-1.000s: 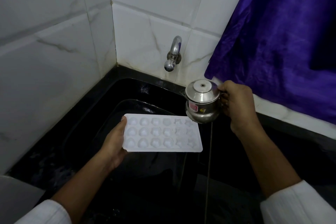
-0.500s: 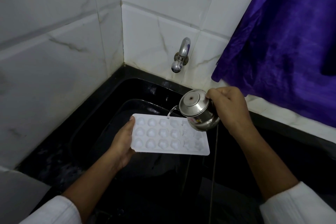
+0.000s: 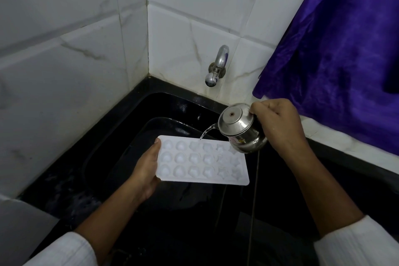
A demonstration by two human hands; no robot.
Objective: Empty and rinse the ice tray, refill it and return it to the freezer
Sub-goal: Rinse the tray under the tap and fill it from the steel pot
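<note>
While the left hand (image 3: 146, 171) grips the short left end of the white ice tray (image 3: 203, 161), thumb lying along its top edge and the other fingers curled out of sight beneath, the tray is held roughly level over the black sink (image 3: 138, 114). Just beyond the tray's far right corner, the right hand (image 3: 278, 124) wraps its fingers around the handle side of a small steel pot (image 3: 240, 128), tipped toward the left hand so that a thin stream of water (image 3: 207, 130) falls from its spout onto the tray's far edge, below the wall tap (image 3: 217, 67).
</note>
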